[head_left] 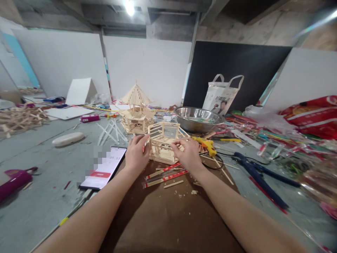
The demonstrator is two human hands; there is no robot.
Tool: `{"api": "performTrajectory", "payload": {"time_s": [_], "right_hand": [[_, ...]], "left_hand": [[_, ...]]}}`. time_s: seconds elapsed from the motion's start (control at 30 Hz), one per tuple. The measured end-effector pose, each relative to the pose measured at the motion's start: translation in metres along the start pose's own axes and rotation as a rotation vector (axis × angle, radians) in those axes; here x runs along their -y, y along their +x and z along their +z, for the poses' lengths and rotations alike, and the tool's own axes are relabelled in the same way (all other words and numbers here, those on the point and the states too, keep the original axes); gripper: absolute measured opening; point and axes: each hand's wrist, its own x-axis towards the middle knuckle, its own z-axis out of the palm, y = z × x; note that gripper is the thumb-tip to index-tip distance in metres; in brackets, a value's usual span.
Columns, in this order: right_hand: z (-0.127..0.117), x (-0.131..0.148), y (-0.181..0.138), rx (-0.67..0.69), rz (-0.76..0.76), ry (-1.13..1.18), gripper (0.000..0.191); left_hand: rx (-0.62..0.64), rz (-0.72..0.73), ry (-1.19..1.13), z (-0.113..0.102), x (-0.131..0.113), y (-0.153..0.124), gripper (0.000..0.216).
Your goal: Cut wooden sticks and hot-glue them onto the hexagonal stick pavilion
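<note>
A small open frame built of pale wooden sticks [163, 142] stands on a brown board [168, 214] in front of me. My left hand [136, 154] grips its left side, fingers curled, with a thin red stick at the fingertips. My right hand [187, 153] rests on its right front edge, fingers bent down onto the sticks. Loose sticks and red-marked strips [165, 175] lie just in front of the frame.
A finished stick pavilion [137, 110] stands behind. A phone [105, 168] lies left, a yellow glue gun [206, 144] and steel bowl [198, 118] right. Dark blue pliers [259, 175], packets, a purple object [14, 181] and a stick heap [18, 119] surround.
</note>
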Motion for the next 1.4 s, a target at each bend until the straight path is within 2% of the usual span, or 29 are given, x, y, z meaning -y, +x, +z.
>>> {"api": "performTrajectory", "payload": {"time_s": [0.13, 0.27, 0.43, 0.67, 0.87, 1.0, 1.13, 1.4], "right_hand": [[0.000, 0.001, 0.001, 0.005, 0.000, 0.009, 0.014], [0.000, 0.000, 0.000, 0.010, 0.009, 0.004, 0.014], [0.000, 0.000, 0.000, 0.017, -0.001, -0.006, 0.015], [-0.004, -0.002, 0.000, 0.011, -0.023, -0.015, 0.014], [-0.021, -0.013, 0.008, 0.059, -0.027, 0.017, 0.013], [-0.028, -0.015, 0.012, 0.099, -0.100, 0.044, 0.010], [-0.027, -0.013, 0.011, 0.133, -0.162, 0.036, 0.007], [-0.021, -0.013, 0.008, 0.116, -0.151, -0.003, 0.007]], "left_hand": [[-0.008, 0.157, 0.113, -0.008, -0.004, 0.009, 0.032], [0.096, 0.277, 0.190, -0.013, -0.005, 0.022, 0.029], [0.259, 0.403, 0.112, -0.011, -0.003, 0.037, 0.023], [0.341, 0.428, 0.008, -0.005, 0.001, 0.047, 0.022], [0.327, 0.435, -0.040, -0.003, 0.006, 0.047, 0.022], [0.340, 0.431, -0.039, -0.002, 0.007, 0.046, 0.023], [0.356, 0.429, -0.051, -0.002, 0.008, 0.047, 0.025], [0.352, 0.433, -0.098, -0.002, 0.009, 0.047, 0.022]]}}
